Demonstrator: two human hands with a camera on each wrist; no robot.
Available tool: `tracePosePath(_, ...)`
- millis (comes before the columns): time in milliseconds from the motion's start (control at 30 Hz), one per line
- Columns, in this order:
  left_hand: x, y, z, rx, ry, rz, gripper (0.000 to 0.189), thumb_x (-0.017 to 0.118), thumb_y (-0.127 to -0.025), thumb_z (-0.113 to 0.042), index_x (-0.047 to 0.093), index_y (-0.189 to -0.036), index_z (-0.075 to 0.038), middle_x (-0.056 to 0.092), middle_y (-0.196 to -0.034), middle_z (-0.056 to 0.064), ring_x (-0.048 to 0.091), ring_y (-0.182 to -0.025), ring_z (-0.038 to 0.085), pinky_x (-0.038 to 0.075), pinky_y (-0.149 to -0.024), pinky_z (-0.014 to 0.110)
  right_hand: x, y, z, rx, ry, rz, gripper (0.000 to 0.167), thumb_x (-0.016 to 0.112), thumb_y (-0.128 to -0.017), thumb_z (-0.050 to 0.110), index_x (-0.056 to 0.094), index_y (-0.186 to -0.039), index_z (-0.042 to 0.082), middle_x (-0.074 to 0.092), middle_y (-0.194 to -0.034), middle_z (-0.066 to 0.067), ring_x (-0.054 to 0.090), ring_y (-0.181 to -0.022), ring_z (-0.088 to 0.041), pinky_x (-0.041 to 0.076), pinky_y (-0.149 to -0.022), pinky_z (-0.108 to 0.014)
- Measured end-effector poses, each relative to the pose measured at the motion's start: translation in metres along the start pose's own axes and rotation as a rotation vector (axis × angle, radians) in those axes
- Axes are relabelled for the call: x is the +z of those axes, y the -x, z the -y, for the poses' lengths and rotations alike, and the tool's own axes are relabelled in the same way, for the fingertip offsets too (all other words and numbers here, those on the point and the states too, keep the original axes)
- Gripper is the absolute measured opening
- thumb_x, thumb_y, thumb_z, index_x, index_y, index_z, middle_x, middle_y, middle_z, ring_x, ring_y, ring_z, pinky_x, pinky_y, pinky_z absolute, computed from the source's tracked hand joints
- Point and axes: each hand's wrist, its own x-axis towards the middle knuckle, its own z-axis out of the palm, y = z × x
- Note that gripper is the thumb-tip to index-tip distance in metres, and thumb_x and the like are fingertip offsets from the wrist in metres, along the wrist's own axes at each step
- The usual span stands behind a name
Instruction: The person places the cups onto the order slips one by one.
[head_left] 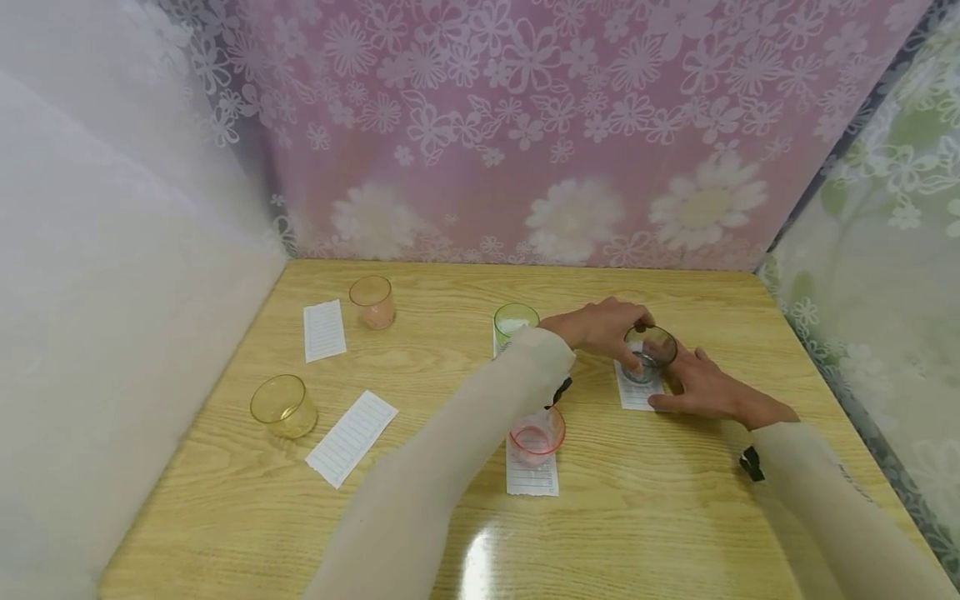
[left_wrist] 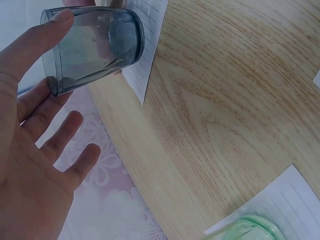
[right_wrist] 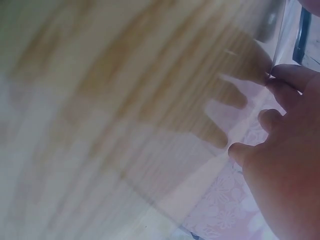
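My left hand [head_left: 600, 325] grips a clear grey drinking glass [head_left: 651, 346] near its rim, thumb on one side and fingers on the other. In the left wrist view the glass [left_wrist: 92, 47] is upright with its base right at a lined paper slip [left_wrist: 141, 82]. My right hand [head_left: 705, 386] rests low on the table just right of the glass, its thumb over the slip's edge. The right wrist view shows the right hand's fingertips [right_wrist: 237, 151] down on the wooden surface; part of that hand is behind the glass in the head view.
A green glass [head_left: 516, 317] and a red glass [head_left: 537, 437] stand on paper slips. At the left, an orange glass [head_left: 373, 304] and a yellow glass [head_left: 288, 408] stand beside lined slips [head_left: 352, 437]. Floral curtains border the wooden table [head_left: 420, 367].
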Motion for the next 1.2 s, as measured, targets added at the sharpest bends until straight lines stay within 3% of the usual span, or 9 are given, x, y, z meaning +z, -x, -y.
tracePosePath(300,-0.002,-0.001,-0.003,-0.048,-0.013,0.05,0.08,0.081,-0.098,-0.049,0.043,-0.165,-0.025,0.049,-0.163,-0.012,0.041,-0.154,0.01,0.032,-0.131,0.039,-0.001,0.0,0.002,0.004,-0.003,0.004,0.1,0.08,-0.095,0.043,0.029,-0.171,0.001,0.018,-0.175,-0.035,0.028,-0.157,-0.062,0.015,-0.113,-0.09)
tracePosePath(567,-0.003,0.001,-0.005,-0.035,-0.003,0.067,0.081,0.079,-0.1,-0.047,0.039,-0.168,-0.027,0.042,-0.17,-0.012,0.036,-0.159,0.013,0.031,-0.132,0.039,-0.001,0.0,0.001,0.02,-0.037,0.025,0.101,0.08,-0.095,0.043,0.029,-0.171,0.001,0.012,-0.177,-0.037,0.016,-0.161,-0.063,0.007,-0.116,-0.091)
tracePosePath(767,-0.004,0.004,-0.009,-0.07,-0.012,0.1,0.082,0.075,-0.103,-0.047,0.033,-0.172,-0.03,0.035,-0.176,-0.013,0.029,-0.164,0.015,0.028,-0.135,0.042,0.0,0.0,-0.002,0.013,-0.051,0.018,0.102,0.08,-0.095,0.042,0.028,-0.171,0.0,0.015,-0.177,-0.035,0.015,-0.162,-0.061,0.006,-0.117,-0.091)
tracePosePath(933,-0.005,0.003,-0.01,-0.112,-0.046,0.138,0.089,0.073,-0.104,-0.049,0.021,-0.176,-0.035,0.027,-0.18,-0.014,0.023,-0.167,0.014,0.025,-0.136,0.042,-0.002,0.001,0.002,0.012,-0.049,0.011,0.101,0.081,-0.095,0.041,0.029,-0.171,-0.002,0.016,-0.176,-0.038,0.017,-0.16,-0.063,0.007,-0.117,-0.091)
tracePosePath(1100,-0.008,0.004,-0.006,-0.132,-0.044,0.187,0.101,0.073,-0.104,-0.049,0.002,-0.175,-0.044,0.015,-0.182,-0.017,0.012,-0.17,0.01,0.026,-0.136,0.037,-0.008,0.005,0.004,0.042,-0.118,0.027,0.101,0.08,-0.097,0.038,0.026,-0.171,-0.004,0.013,-0.175,-0.041,0.004,-0.161,-0.066,0.004,-0.12,-0.089)
tracePosePath(1200,-0.014,0.007,-0.003,-0.131,-0.056,0.184,0.102,0.073,-0.104,-0.048,0.0,-0.175,-0.046,0.01,-0.183,-0.016,0.007,-0.171,0.012,0.024,-0.137,0.038,-0.012,0.008,0.002,0.061,-0.14,0.038,0.103,0.08,-0.098,0.036,0.02,-0.172,-0.004,0.012,-0.176,-0.039,-0.004,-0.162,-0.065,0.004,-0.121,-0.088)
